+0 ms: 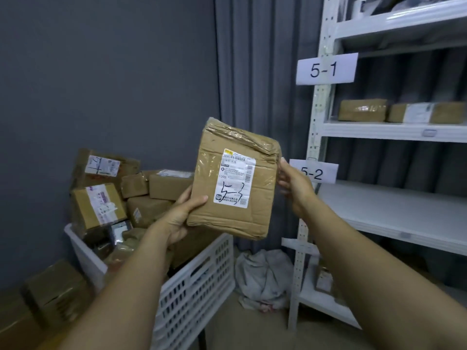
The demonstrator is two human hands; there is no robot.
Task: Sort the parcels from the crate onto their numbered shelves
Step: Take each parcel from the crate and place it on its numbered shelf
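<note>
Rightward, white shelving (394, 210) against grey curtain (252, 72).

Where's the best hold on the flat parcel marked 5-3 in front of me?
Pinch the parcel across its thin long edges, from the sides: it is flat, upright, label facing you. The left hand grips the lower left corner so.

Both my bare forearms reach up and forward. My left hand (180, 217) grips the parcel (235, 183) at its lower left corner, thumb on the front. My right hand (294, 186) holds its right edge, fingers curled.
</note>
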